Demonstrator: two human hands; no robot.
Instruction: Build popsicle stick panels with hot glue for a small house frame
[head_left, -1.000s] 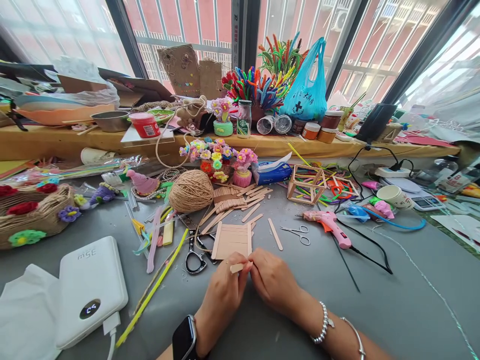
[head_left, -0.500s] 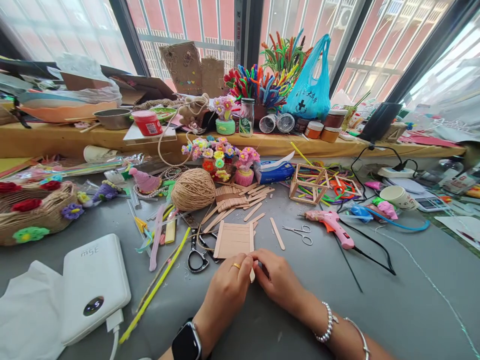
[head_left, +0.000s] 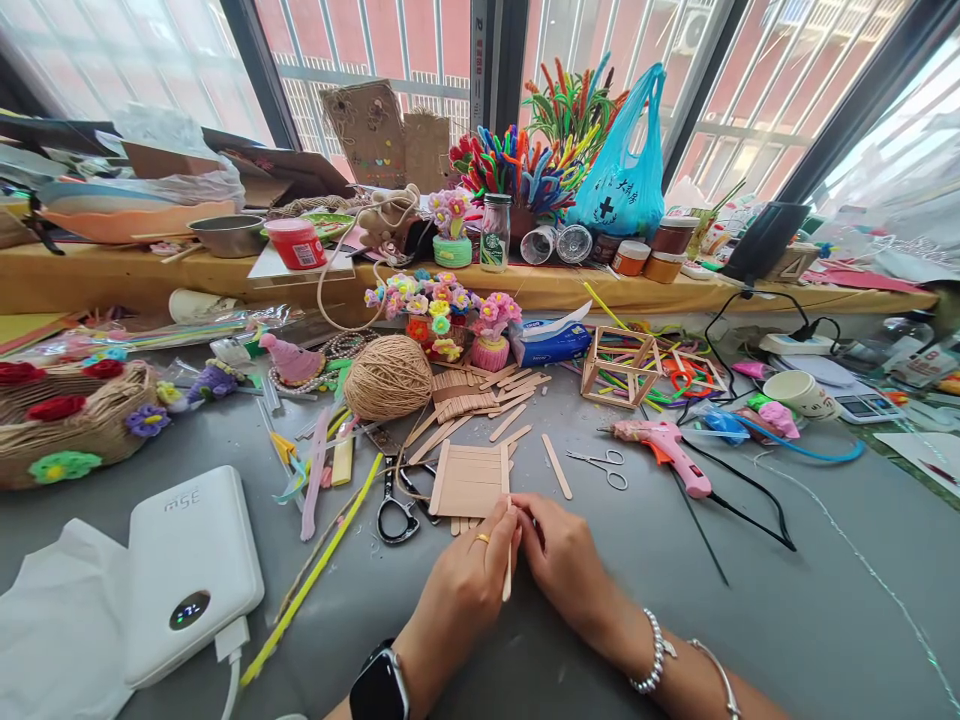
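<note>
Smooth grey matte counter (head_left: 787, 620) set against a bay of tall barred windows; a yellow wooden ledge (head_left: 112, 275) runs along its far edge, crowded with jars, a steel bowl, cardboard pieces and a bunch of bright fuzzy pipe cleaners (head_left: 517, 165). Landmark: flat square panel of pale wooden craft sticks laid side by side (head_left: 469, 480), at centre of the counter. Just nearer than the panel, left hand (head_left: 469, 585) and right hand (head_left: 566, 565) meet fingertip to fingertip, both pinching one slim pale wooden craft stick (head_left: 508, 560) held nearly upright on edge, its upper end close to the panel's near right corner. Left of the panel: black-handled scissors (head_left: 394, 510), touching or nearly so; beyond these a long yellow-green pipe cleaner (head_left: 315, 575) lying diagonally, then a white rounded plastic power bank (head_left: 184, 570) with cable. Behind the panel: loose sticks scattered, a rough round ball of tan jute twine (head_left: 388, 377), small pots of knitted flowers. Right of the panel: small steel scissors (head_left: 600, 465), pink glue gun (head_left: 664, 450) with black cord, open cube frame of sticks (head_left: 619, 365). Far left of the panel: woven straw basket with felt flowers (head_left: 67, 425). Open room lies to the near right of the panel, bare grey surface crossed by one thin wire; the left and far sides are tightly cluttered.
</note>
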